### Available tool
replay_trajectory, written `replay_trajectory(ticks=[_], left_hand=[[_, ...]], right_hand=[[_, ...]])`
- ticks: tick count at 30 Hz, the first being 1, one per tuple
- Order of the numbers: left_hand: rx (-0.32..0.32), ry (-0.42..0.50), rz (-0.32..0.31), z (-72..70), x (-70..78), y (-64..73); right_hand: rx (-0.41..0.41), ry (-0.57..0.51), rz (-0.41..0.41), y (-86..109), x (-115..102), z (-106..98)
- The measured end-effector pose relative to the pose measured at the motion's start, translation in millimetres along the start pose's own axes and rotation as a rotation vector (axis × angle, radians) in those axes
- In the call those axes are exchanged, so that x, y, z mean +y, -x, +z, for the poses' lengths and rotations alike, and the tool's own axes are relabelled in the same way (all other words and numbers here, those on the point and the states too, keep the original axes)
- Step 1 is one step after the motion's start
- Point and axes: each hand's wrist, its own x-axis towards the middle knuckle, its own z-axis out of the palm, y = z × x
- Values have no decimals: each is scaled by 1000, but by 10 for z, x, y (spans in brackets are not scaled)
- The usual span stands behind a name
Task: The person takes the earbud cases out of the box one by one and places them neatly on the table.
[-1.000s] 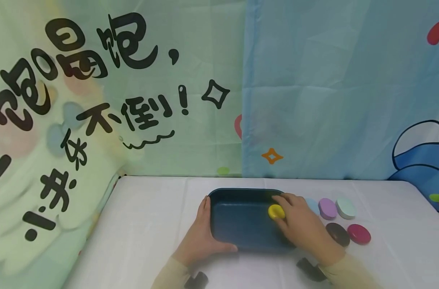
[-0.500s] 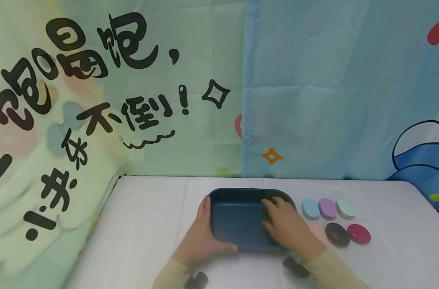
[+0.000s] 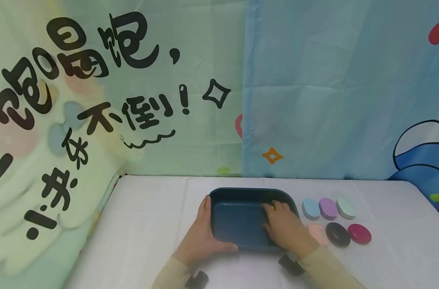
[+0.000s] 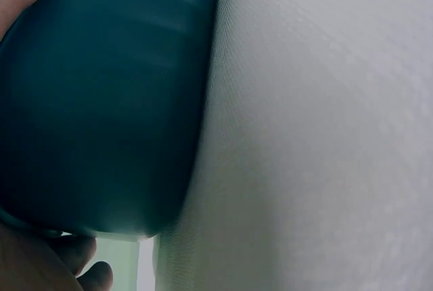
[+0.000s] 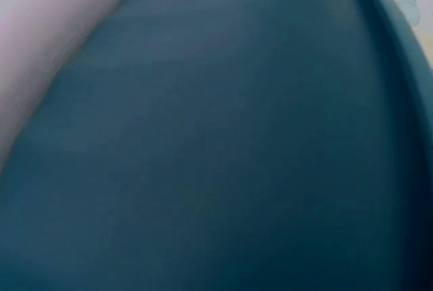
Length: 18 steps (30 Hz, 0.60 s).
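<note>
A dark blue rectangular tray [image 3: 237,224] with rounded corners lies on the white table. My left hand [image 3: 205,235] grips its near left corner, fingers along the left side and thumb along the front. The left wrist view shows the tray's outer wall [image 4: 108,101] close up, with the thumb and fingertips at its edges. My right hand [image 3: 286,228] reaches into the tray's right end, fingers bent downward. Between those fingers a bit of a yellow round piece [image 3: 272,208] shows; the hand hides most of it. In the right wrist view the tray floor [image 5: 223,135] fills the frame.
Right of the tray lie a light blue piece [image 3: 311,208], a purple piece [image 3: 328,208], a pale mint piece [image 3: 346,208], a pink piece [image 3: 318,233], a black piece [image 3: 338,235] and a crimson piece [image 3: 359,234]. Printed cloth [image 3: 205,160] hangs behind the table.
My right hand has moved left and lower into the tray with the yellow round piece, uncovering the light blue and pink pieces. The left hand and the tray stay put.
</note>
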Motion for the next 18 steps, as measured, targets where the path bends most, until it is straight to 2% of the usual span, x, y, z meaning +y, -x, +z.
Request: replay_trajectory(ticks=[5,9,18], left_hand=[[2,5,-2,8,-2,2],[5,3,1,16,-10,0],[6,5,-4,6,6,-1]], right_hand=[[65,34,-43,-2,31,31],[82,67,-76,-22,61,60],[58,32,-42,-59,91,72]])
